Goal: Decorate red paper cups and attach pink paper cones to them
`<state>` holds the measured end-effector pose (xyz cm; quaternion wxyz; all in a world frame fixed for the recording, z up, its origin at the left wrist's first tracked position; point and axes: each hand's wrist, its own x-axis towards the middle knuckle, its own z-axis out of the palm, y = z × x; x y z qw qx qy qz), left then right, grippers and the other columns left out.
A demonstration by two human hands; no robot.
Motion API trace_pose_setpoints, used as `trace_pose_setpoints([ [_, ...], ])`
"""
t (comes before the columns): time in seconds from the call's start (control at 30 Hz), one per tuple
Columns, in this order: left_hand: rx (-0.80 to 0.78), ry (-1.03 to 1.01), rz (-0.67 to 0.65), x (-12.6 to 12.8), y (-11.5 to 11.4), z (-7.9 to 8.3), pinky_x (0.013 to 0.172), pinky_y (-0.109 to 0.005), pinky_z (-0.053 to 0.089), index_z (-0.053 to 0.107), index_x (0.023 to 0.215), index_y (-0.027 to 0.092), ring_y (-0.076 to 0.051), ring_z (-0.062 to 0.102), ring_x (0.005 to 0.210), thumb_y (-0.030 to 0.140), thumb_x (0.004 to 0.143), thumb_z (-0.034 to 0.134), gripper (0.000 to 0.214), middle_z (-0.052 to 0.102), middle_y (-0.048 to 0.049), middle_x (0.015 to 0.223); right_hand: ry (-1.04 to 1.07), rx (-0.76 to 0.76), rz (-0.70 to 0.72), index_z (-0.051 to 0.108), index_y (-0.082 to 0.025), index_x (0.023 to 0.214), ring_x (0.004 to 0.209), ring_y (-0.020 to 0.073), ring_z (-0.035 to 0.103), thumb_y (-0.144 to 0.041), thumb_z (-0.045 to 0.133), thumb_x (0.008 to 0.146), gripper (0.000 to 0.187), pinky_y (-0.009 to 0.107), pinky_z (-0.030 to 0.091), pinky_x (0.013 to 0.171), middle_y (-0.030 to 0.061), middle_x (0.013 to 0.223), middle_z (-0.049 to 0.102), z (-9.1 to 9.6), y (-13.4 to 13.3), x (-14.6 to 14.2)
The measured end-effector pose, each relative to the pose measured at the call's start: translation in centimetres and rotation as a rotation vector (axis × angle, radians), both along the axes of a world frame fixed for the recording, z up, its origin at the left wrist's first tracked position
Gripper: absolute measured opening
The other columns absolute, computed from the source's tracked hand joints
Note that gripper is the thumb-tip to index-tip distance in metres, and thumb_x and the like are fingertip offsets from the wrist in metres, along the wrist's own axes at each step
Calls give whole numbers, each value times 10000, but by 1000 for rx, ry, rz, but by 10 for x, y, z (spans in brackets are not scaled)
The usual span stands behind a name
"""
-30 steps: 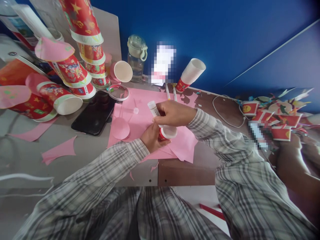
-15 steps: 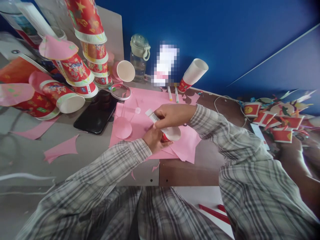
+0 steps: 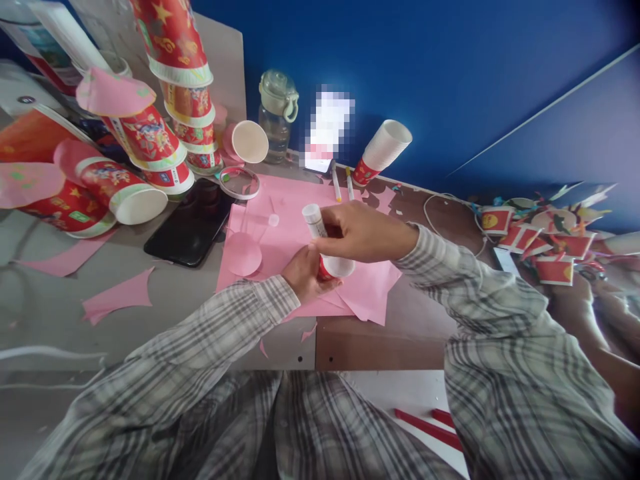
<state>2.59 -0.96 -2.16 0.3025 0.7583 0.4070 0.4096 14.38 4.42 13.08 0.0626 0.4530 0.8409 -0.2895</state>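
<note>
My left hand is wrapped round a small red paper cup, lying on its side with its white mouth facing right. In my right hand is a white glue stick, gripped just above the cup. Its lower end is hidden by my fingers, so I cannot tell whether it touches the cup. Both hands are over pink paper sheets. A pink paper circle and a small white round piece lie to their left.
Decorated red paper cups and a black phone are on the left. At the back stand a water bottle, a lit screen and stacked cups, with markers near. Another person's arm shows at right by cup crafts.
My right hand has turned the glue stick more upright and moved slightly right. My left hand keeps the cup in nearly the same place. The view has shifted a little.
</note>
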Motion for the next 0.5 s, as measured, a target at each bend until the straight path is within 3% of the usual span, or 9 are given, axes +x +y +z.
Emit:
trace_pose_setpoints([
  [0.17,26,-27,-48,2,0,1,806,-434,492,420,1099,201,-250,540,995,351,699,596,462,569,-86,1043,-25,46,163,394,-307,758,709,157,402,-220,752,979,430,374,278,783,-97,667,446,-12,-3,-7],
  [0.27,42,-6,-21,1,0,-1,829,-463,477,422,1089,178,-281,524,1021,369,665,632,510,558,-109,1056,-130,119,128,389,-306,756,711,170,390,-200,753,991,446,381,277,785,-88,662,436,-11,5,-10],
  [0.4,41,32,53,1,0,-5,830,-507,461,385,1100,119,-312,523,997,411,605,676,644,539,-158,1047,-197,8,38,468,-286,764,739,160,491,-195,750,1029,397,359,336,786,-65,713,553,-8,15,-13],
  [0.5,40,39,19,2,-1,-8,836,-492,470,437,1053,162,-296,531,997,413,632,652,535,566,-116,1016,-208,-64,79,463,-283,749,727,153,515,-201,746,1024,403,350,362,775,-66,713,572,-7,8,-17],
])
